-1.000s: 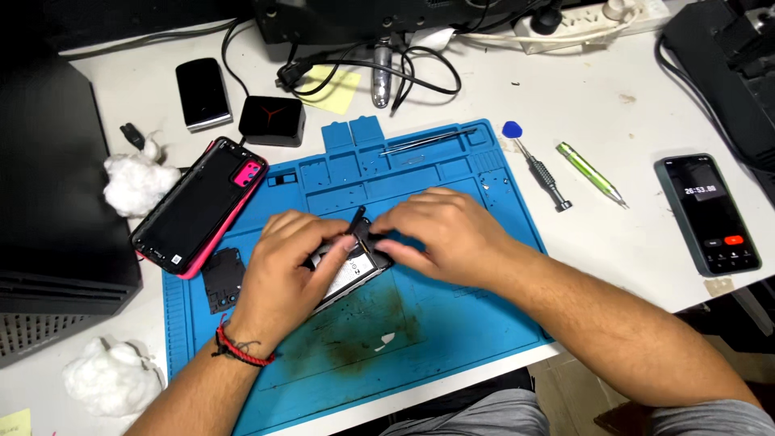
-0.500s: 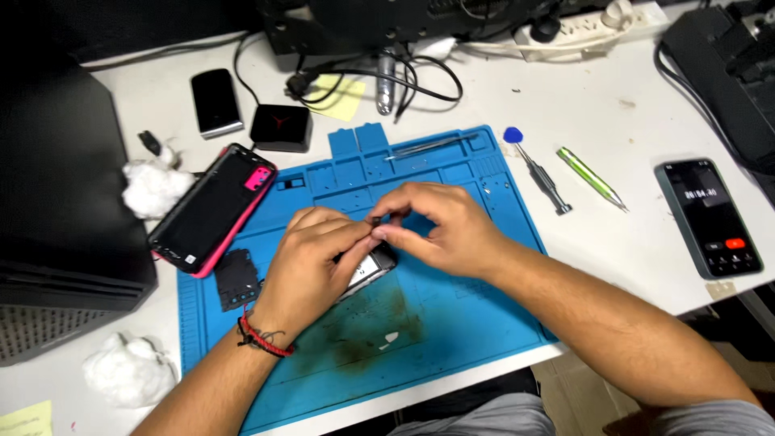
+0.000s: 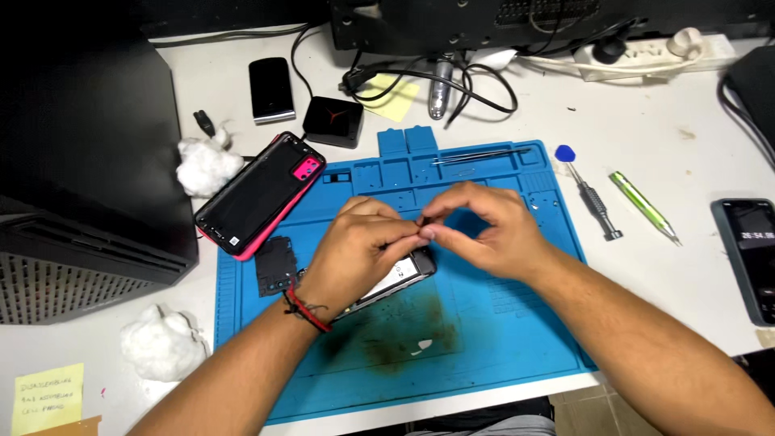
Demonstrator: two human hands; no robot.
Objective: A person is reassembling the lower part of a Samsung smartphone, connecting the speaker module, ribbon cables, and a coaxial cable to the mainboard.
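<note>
My left hand, with a red cord at the wrist, and my right hand meet fingertip to fingertip over the blue repair mat. Both pinch a tiny dark part; its shape is too small to make out. Just below them lies an opened phone body, partly hidden under my left hand. The phone's black and pink back cover lies at the mat's upper left corner. A small black inner cover sits beside my left wrist.
Tweezers lie at the mat's far edge. A blue-capped screwdriver, a green tool and a lit phone lie right of the mat. Cotton wads, a small black phone, a black box and a computer case stand left.
Both hands have lifted off the opened phone and brought their fingertips together above it. The dark tool seen in my hands a second ago is no longer visible.
</note>
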